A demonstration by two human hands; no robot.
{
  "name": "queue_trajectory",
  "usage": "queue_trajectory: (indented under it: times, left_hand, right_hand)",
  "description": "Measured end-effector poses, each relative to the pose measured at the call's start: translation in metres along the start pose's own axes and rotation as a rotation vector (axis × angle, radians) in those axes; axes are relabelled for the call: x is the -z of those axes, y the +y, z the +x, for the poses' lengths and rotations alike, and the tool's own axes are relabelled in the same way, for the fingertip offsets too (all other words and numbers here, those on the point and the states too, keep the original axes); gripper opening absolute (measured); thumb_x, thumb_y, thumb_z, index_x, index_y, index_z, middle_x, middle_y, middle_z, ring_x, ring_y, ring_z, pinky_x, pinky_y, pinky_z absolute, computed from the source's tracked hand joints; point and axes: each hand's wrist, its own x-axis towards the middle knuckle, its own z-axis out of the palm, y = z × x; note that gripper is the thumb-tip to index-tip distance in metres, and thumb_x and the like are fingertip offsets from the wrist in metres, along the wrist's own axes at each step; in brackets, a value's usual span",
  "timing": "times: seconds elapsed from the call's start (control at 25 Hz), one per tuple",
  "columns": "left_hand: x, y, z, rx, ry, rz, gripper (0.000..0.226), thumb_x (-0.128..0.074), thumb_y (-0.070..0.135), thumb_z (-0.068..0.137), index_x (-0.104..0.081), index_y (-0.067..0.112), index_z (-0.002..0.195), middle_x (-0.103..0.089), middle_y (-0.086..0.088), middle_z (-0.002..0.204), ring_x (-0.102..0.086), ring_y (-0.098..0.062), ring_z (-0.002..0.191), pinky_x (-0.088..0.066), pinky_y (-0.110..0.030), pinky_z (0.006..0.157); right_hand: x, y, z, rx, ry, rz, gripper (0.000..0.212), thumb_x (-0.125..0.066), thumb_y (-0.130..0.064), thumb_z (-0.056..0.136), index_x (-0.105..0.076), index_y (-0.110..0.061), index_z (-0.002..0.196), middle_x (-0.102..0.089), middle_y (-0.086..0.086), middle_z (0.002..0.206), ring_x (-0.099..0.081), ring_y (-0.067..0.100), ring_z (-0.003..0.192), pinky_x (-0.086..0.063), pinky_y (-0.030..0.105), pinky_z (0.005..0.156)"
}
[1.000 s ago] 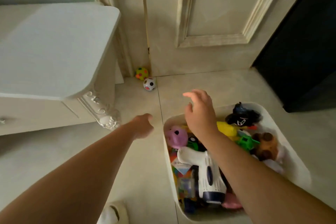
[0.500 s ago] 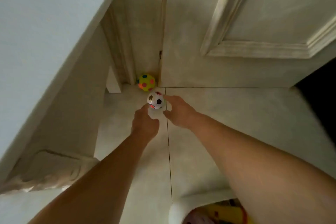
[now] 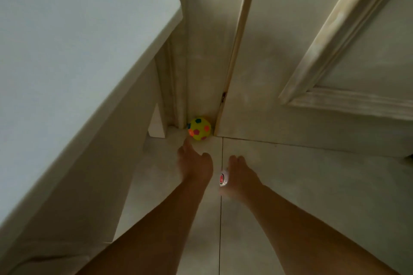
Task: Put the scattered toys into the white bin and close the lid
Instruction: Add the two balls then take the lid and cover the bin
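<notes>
My right hand [image 3: 240, 174] was clenched around what appeared to be the white ball [image 3: 223, 178]; my left hand [image 3: 194, 164], fingers spread and empty, reached for the yellow ball [image 3: 199, 128] wedged in the door [image 3: 312, 51] corner.

Both bare arms are stretching forward and down; the left hand [image 3: 194, 166] is reaching with fingers extended, while the right hand [image 3: 240, 175] is curling closed around something small
</notes>
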Motion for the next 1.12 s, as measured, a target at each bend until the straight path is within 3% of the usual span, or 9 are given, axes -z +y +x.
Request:
queue_trajectory:
  times: [0.2,0.36,0.48,0.56,0.64,0.72,0.84,0.92,1.12]
  left_hand:
    - [-0.024,0.026,0.034,-0.052,-0.082,0.169,0.078,-0.055,0.005,0.087,-0.016,0.021,0.153,-0.014,-0.010,0.156,-0.026,-0.031,0.139,-0.027,-0.031,0.110]
    - [-0.026,0.031,0.065,-0.053,-0.083,0.414,0.082,-0.061,0.014,0.086,-0.014,0.027,0.152,-0.003,-0.011,0.158,-0.019,-0.034,0.141,-0.025,-0.035,0.113]
    - [-0.030,0.017,0.084,-0.146,-0.051,0.556,0.077,-0.068,0.030,0.084,-0.026,0.023,0.147,-0.017,-0.018,0.155,-0.026,-0.038,0.137,-0.028,-0.040,0.112]
    - [-0.030,0.008,0.080,-0.201,-0.007,0.467,0.065,-0.073,0.023,0.079,-0.040,0.019,0.135,-0.031,-0.020,0.146,-0.039,-0.042,0.126,-0.037,-0.042,0.105]
    - [-0.028,0.000,0.065,-0.228,-0.022,0.401,0.064,-0.074,0.011,0.077,-0.039,0.009,0.131,-0.036,-0.022,0.137,-0.047,-0.044,0.116,-0.044,-0.045,0.097]
    - [-0.025,-0.005,0.040,-0.204,-0.050,0.330,0.068,-0.075,0.012,0.077,-0.034,0.001,0.130,-0.041,-0.024,0.130,-0.051,-0.043,0.112,-0.048,-0.046,0.091]
    - [-0.015,-0.006,-0.010,-0.159,-0.073,0.125,0.078,-0.081,0.019,0.072,-0.030,0.010,0.131,-0.046,-0.019,0.127,-0.055,-0.036,0.107,-0.049,-0.038,0.082]
    - [-0.007,-0.003,-0.039,-0.194,-0.133,0.059,0.086,-0.082,0.027,0.070,-0.031,0.018,0.139,-0.049,-0.014,0.130,-0.057,-0.031,0.110,-0.049,-0.035,0.085]
    - [0.035,0.027,-0.115,-0.338,-0.238,-0.090,0.056,-0.080,0.032,0.072,-0.053,0.024,0.121,-0.064,0.000,0.108,-0.064,-0.022,0.097,-0.054,-0.041,0.088]
  right_hand:
    - [0.040,0.043,-0.028,-0.068,-0.268,0.040,0.066,-0.066,-0.037,0.073,-0.040,-0.023,0.131,-0.042,0.005,0.126,-0.053,0.025,0.113,-0.051,0.035,0.090]
    - [0.048,0.060,-0.035,-0.083,-0.272,0.146,0.061,-0.066,-0.042,0.067,-0.049,-0.027,0.124,-0.046,0.003,0.118,-0.057,0.023,0.104,-0.055,0.040,0.088]
    - [0.045,0.069,-0.044,-0.086,-0.260,0.241,0.063,-0.066,-0.044,0.062,-0.050,-0.034,0.122,-0.049,0.001,0.119,-0.058,0.022,0.102,-0.056,0.039,0.086]
    - [0.047,0.073,-0.053,-0.092,-0.244,0.312,0.064,-0.066,-0.045,0.055,-0.053,-0.035,0.117,-0.053,-0.001,0.116,-0.061,0.020,0.099,-0.058,0.039,0.083]
    - [0.054,0.076,-0.063,-0.110,-0.211,0.394,0.055,-0.069,-0.039,0.061,-0.056,-0.031,0.114,-0.058,-0.003,0.109,-0.064,0.017,0.091,-0.058,0.039,0.080]
    - [0.061,0.079,-0.069,-0.121,-0.169,0.441,0.049,-0.071,-0.033,0.069,-0.056,-0.029,0.116,-0.059,-0.003,0.107,-0.063,0.016,0.088,-0.058,0.038,0.079]
    - [0.067,0.072,-0.084,-0.127,-0.069,0.465,0.051,-0.071,-0.034,0.071,-0.054,-0.028,0.118,-0.055,0.001,0.116,-0.062,0.019,0.096,-0.058,0.036,0.078]
    - [0.070,0.063,-0.097,-0.137,-0.024,0.500,0.050,-0.071,-0.034,0.072,-0.054,-0.029,0.118,-0.054,0.003,0.117,-0.064,0.023,0.097,-0.059,0.035,0.073]
    - [0.081,0.040,-0.158,-0.140,0.110,0.685,0.039,-0.068,-0.028,0.077,-0.055,-0.026,0.114,-0.059,-0.001,0.103,-0.062,0.020,0.080,-0.059,0.036,0.074]
